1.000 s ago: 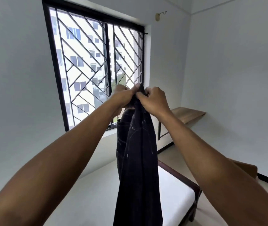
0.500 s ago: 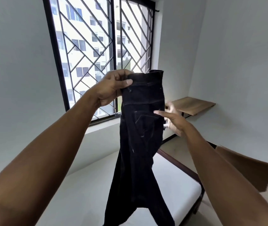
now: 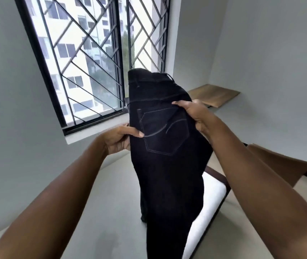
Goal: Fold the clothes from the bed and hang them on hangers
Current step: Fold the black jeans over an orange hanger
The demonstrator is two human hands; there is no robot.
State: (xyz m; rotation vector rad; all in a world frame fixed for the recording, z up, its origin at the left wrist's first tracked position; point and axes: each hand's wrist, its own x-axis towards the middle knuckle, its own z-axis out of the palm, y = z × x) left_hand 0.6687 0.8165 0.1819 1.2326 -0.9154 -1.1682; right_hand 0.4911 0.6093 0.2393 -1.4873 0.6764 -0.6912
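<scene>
1. The jeans [image 3: 169, 174] hang in the air in front of me, over the bed [image 3: 100, 212]. The waistband is up and the legs drop past the bottom of the view. Only one back pocket faces me, so I judge them already halved lengthwise, leg on leg.
2. My left grip [image 3: 118, 137] pinches the left edge at pocket height, with the thumb across the front and the fingers behind the cloth.
3. My right grip [image 3: 195, 114] holds the right edge a little higher, fingers curled round the seat. Both grips are full of denim and neither is free.
4. The long axis runs nearly upright. Both grips sit on opposite edges in the upper part, so the waistband stands loose above them and most of the length hangs below.
5. The next fold has to go across that axis, I think. The hems lie well below both grips and out of my sight. The left grip is the lower one, so it is nearer the legs and is the one I would slide down. Otherwise I can lower the jeans flat onto the bed straight beneath.
6. If one grip lets go in mid-air, the legs may slip apart.
7. I see no hanger, only a shelf [image 3: 214, 94] beside the window [image 3: 85, 58].
</scene>
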